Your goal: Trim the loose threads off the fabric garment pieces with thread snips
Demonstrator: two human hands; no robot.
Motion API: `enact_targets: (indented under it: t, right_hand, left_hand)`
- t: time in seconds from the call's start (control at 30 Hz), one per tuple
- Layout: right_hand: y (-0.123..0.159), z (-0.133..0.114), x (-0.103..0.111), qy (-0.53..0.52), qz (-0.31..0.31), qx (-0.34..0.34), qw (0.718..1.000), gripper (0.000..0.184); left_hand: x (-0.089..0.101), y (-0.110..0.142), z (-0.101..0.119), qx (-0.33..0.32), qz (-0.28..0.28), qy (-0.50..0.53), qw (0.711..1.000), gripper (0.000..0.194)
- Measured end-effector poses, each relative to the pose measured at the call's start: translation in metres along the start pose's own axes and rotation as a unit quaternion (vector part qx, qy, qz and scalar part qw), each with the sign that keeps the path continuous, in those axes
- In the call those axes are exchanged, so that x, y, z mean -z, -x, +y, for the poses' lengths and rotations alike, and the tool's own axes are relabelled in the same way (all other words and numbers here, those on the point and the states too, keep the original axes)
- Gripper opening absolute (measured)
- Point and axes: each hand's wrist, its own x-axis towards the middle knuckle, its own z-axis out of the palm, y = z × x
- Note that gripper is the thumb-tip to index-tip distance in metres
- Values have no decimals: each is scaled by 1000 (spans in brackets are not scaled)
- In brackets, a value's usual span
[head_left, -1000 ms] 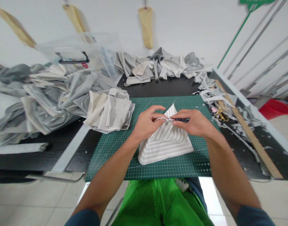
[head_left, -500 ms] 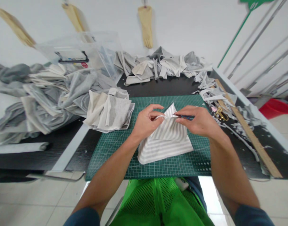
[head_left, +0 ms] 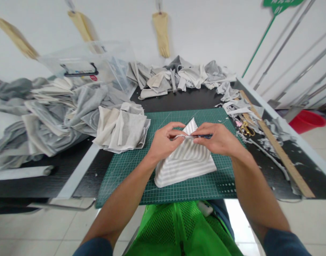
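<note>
Step (prob.): working dark tool (head_left: 205, 136) at cloth (head_left: 185, 172) edge. Cloth on mat (head_left: 119, 169), fold raised betw. hands. Next move likely req. steady edge tension. L hand (head_left: 164, 140): pinched on fold. R hand (head_left: 217, 138): grips tool; tip unclear. Forearms converge fwd.

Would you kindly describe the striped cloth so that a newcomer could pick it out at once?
On the black table, find the green gridded cutting mat. The striped cloth rests on it, a fold pinched in the left hand. Its grey-and-white stripes set it apart from the plainer folded fabric stack at the mat's left.
</note>
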Motion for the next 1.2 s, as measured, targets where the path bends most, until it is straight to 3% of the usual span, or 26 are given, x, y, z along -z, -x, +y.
enact_targets:
  t: [0.67, 0.83, 0.97, 1.2]
  right_hand:
    - [-3, 1, -10, -2, 26, -4, 1000, 13]
    - [-5, 4, -15, 6, 106, 2, 994, 12]
    - [-7, 12, -19, 61, 175, 34, 982, 23]
    - [-7, 10, -37, 155, 178, 128, 963, 23]
  left_hand:
    - [1, -1, -5, 36, -6, 90, 995, 41]
    - [2, -4, -5, 69, 2, 112, 991, 44]
    - [7, -10, -7, 125, 29, 176, 976, 44]
    - [15, -13, -6, 184, 21, 319, 930, 45]
